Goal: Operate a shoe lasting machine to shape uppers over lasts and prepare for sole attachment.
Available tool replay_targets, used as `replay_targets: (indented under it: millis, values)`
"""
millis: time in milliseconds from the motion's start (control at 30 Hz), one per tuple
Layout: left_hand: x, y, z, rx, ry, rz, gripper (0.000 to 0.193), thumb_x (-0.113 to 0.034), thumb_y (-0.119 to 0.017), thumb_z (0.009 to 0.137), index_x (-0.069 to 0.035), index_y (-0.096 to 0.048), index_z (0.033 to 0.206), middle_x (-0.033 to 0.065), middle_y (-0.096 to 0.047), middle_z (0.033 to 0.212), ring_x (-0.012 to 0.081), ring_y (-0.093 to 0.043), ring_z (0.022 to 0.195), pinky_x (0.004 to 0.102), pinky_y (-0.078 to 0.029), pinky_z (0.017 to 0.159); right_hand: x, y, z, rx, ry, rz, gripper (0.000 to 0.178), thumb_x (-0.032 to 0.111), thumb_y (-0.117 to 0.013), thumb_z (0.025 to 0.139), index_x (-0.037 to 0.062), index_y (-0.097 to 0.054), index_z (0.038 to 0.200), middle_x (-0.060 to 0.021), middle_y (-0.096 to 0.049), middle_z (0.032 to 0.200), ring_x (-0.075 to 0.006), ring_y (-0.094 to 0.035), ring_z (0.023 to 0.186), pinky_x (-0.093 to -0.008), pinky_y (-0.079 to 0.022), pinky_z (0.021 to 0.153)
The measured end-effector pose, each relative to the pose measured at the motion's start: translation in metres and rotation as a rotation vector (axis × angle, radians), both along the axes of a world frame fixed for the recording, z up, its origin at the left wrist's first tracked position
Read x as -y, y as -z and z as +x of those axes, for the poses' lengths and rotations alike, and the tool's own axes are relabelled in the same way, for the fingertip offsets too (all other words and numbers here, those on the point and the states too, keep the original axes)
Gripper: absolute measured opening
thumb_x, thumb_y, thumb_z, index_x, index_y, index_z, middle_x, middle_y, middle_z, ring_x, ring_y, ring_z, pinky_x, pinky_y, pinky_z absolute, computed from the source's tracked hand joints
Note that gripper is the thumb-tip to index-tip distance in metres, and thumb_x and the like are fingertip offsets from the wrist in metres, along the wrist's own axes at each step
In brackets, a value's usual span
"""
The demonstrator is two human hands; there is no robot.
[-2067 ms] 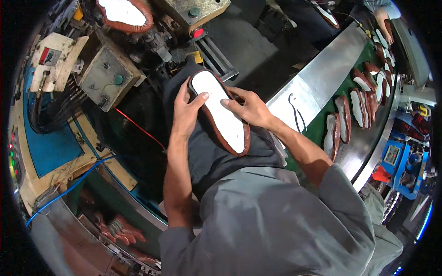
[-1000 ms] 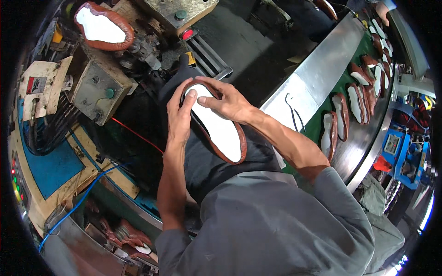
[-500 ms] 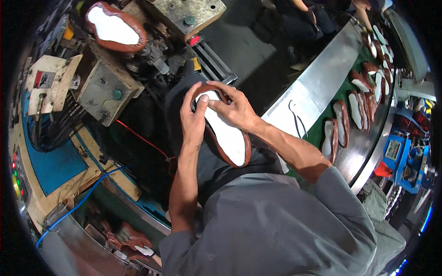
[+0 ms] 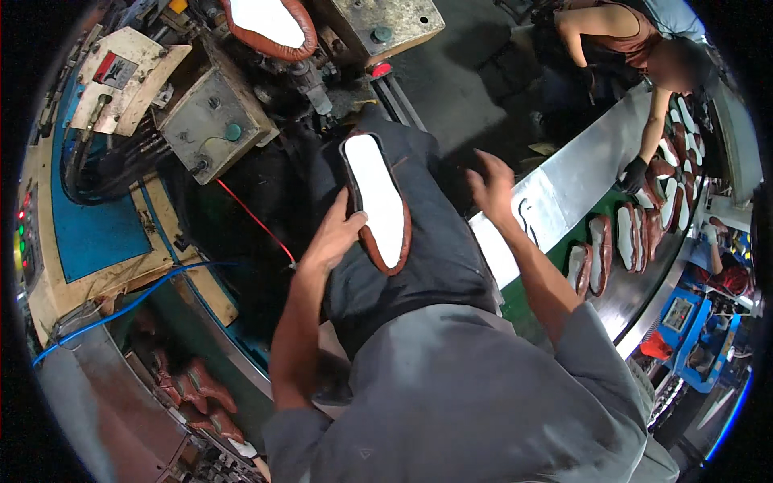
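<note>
A brown leather shoe upper with a white sole board (image 4: 380, 201) lies sole side up across my thighs, a dark edge round its far end. My left hand (image 4: 328, 239) grips its left side, thumb on the rim of the white board; some fingers are hidden at the shoe's side. My right hand (image 4: 493, 189) is in the air to the right, away from the shoe, fingers apart and nothing in them. Just beyond it, a thin black strip (image 4: 527, 224) rests on the metal ledge (image 4: 555, 193).
Another brown upper (image 4: 274, 28) is mounted on the machine ahead. A machine box with a green button (image 4: 216, 129) stands at left. Several uppers (image 4: 632, 233) line the conveyor at right, where a co-worker's black-gloved hand (image 4: 634, 173) reaches in. A blue hose (image 4: 137, 354) crosses lower left.
My right hand has let go of the shoe and moved right. My left hand has slid nearer, down the shoe's left side. A co-worker now leans over the conveyor.
</note>
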State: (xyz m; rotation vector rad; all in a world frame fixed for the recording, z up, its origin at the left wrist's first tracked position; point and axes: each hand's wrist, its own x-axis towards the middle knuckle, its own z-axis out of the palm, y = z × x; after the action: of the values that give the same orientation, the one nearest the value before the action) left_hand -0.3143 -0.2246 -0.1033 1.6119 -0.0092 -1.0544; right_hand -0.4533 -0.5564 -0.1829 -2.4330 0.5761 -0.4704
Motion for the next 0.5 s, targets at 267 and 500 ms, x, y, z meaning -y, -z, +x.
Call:
replay_targets:
  millis: [267,500]
  values:
    - [-0.013,-0.003,0.014,-0.242,0.154,-0.138,0.091,-0.009,-0.066,0.099,-0.005,-0.015,0.175,0.0193,-0.051,0.16,0.0299,-0.055,0.142,0.0449,-0.049,0.114,0.046,0.062,-0.215,-0.349,0.381,-0.217,0.069,0.03,-0.077,0.097,-0.001,-0.054,0.154,-0.0284,-0.057,0.135,-0.046,-0.056,0.12,-0.0533,-0.044,0.109]
    - [0.032,0.02,-0.04,0.164,-0.169,-0.048,0.102,-0.027,-0.078,0.101,-0.003,-0.012,0.174,0.0247,-0.045,0.165,0.0335,-0.049,0.15,0.0418,-0.042,0.121,0.062,0.044,-0.205,-0.064,0.514,0.687,0.042,0.027,-0.06,0.109,-0.0067,-0.07,0.132,-0.0079,-0.068,0.088,-0.0165,-0.065,0.072,-0.0328,-0.057,0.069]
